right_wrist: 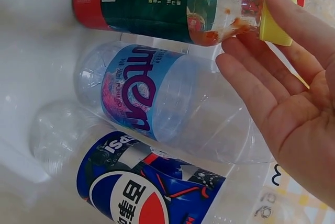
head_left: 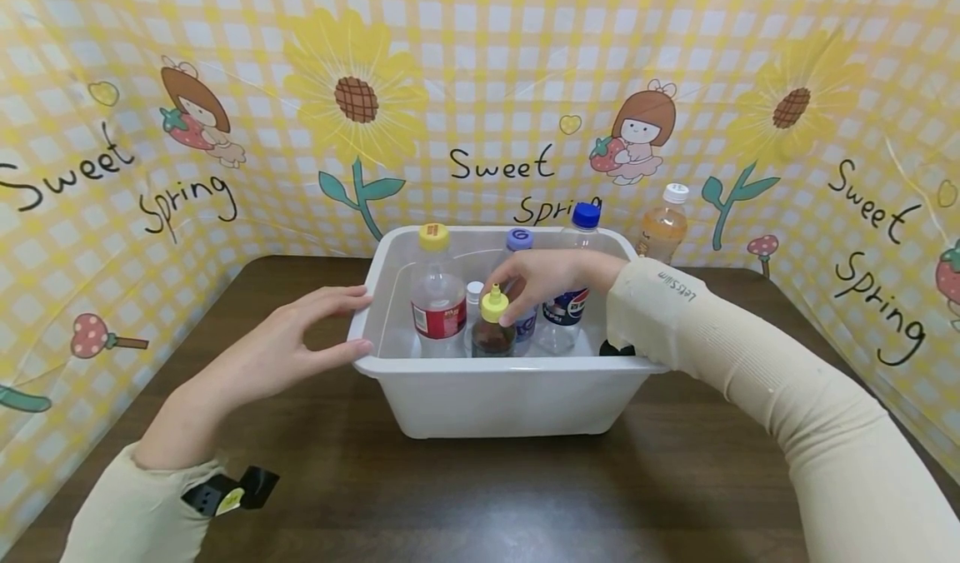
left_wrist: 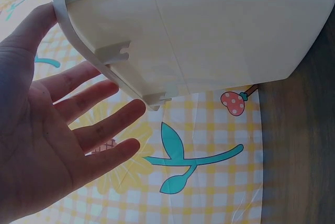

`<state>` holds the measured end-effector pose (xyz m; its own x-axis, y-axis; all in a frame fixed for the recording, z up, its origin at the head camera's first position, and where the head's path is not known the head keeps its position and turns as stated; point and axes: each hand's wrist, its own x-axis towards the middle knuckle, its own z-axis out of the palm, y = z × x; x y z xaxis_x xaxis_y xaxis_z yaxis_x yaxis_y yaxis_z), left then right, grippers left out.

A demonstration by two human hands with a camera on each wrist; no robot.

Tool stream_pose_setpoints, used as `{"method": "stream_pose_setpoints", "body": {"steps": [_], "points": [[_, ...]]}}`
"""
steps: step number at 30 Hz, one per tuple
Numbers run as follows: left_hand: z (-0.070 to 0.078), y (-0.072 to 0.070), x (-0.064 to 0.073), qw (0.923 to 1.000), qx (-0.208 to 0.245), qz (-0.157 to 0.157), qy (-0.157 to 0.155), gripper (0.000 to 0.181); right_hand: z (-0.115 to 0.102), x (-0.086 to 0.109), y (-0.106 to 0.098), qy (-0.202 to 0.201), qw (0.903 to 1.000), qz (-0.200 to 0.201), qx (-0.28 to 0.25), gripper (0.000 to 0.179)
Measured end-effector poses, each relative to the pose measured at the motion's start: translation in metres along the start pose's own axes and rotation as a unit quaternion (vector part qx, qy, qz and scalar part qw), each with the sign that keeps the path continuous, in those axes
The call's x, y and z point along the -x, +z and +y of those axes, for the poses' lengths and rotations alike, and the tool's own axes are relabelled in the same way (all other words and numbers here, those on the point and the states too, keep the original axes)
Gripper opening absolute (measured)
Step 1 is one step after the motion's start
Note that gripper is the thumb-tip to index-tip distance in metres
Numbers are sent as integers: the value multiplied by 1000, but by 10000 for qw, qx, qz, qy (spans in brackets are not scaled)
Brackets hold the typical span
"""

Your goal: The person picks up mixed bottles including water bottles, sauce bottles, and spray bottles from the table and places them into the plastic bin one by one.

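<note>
My right hand (head_left: 543, 271) reaches into a white plastic tub (head_left: 510, 401) and pinches the yellow nozzle cap of a sauce bottle (head_left: 492, 340). In the right wrist view the bottle (right_wrist: 152, 7) has a green label and reddish smears near its neck. Thumb and fingers lie on opposite sides of the cap. Beside it stand a clear bottle with a purple cap (head_left: 519, 239) and a Pepsi bottle (head_left: 562, 305) with a blue cap. My left hand (head_left: 300, 330) rests on the tub's left rim, its fingers spread and fairly straight, as the left wrist view also shows.
Also in the tub are a red-labelled bottle (head_left: 439, 317) with a yellow cap and a small white-capped bottle (head_left: 474, 292). An orange drink bottle (head_left: 663, 226) stands behind the tub's right corner. Checked cloth (head_left: 480, 88) surrounds the dark wooden table (head_left: 480, 496).
</note>
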<state>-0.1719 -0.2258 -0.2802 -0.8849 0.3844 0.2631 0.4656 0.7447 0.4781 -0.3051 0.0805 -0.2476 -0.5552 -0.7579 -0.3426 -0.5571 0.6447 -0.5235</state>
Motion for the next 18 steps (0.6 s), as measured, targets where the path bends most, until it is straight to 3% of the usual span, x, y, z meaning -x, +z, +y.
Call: {"method": "stream_pose_setpoints", "body": {"steps": [11, 18], "points": [[2, -1, 0, 10000, 55, -51, -66, 60, -2, 4, -2, 29, 10000, 19, -20, 43], [2, -1, -1, 9999, 65, -43, -63, 60, -7, 10, -9, 0, 9994, 77, -326, 42]]}}
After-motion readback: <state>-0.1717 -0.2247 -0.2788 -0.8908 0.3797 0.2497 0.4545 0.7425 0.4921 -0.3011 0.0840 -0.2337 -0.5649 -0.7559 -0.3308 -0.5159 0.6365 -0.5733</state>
